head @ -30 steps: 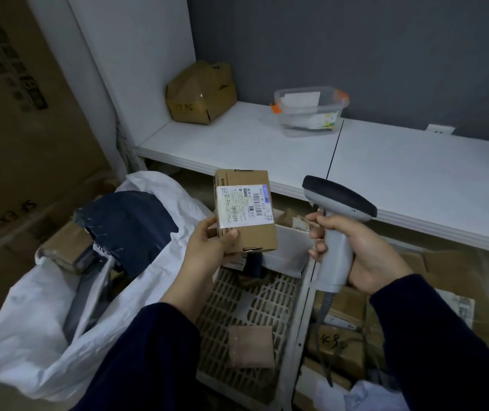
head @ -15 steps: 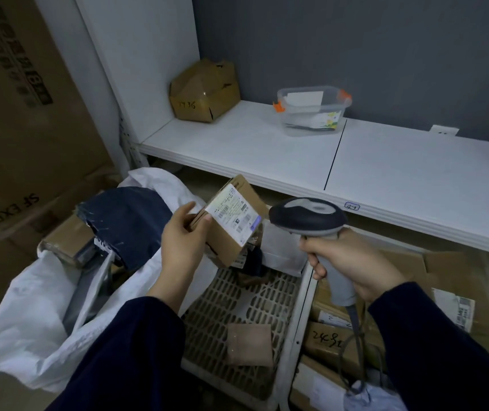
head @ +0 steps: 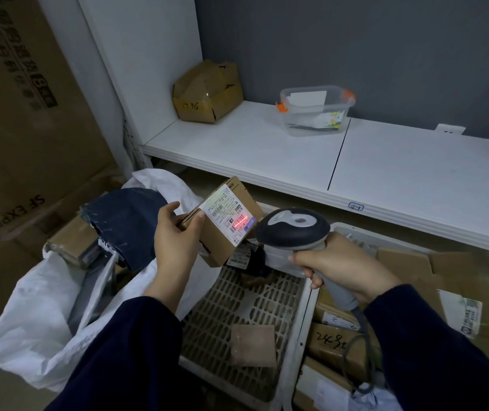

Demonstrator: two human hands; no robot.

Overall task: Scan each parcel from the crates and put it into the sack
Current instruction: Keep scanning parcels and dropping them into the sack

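Note:
My left hand (head: 178, 235) grips a small brown cardboard parcel (head: 222, 229) by its left end, tilted, with its white label facing up and right. A red scan line lies across the label's barcode. My right hand (head: 344, 268) grips the handle of a grey and dark barcode scanner (head: 293, 229), whose head points at the label from the right. To the left, the white sack (head: 38, 321) stands open, holding a dark blue bag (head: 124, 223) and a wrapped brown parcel (head: 68, 244). Below my hands is a perforated white crate (head: 237, 301) with one small brown parcel (head: 253, 345) lying in it.
A second crate (head: 355, 232) on the right holds several cardboard parcels (head: 335, 342). A white shelf (head: 385, 173) runs behind, bearing a crumpled cardboard box (head: 207, 91) and a clear plastic tub (head: 315, 111). Large cartons (head: 15, 129) stand at the left.
My left hand turned the parcel from upright to tilted, label toward the scanner. My right hand swung the scanner head down and left toward it, and the red scan line now shows on the barcode.

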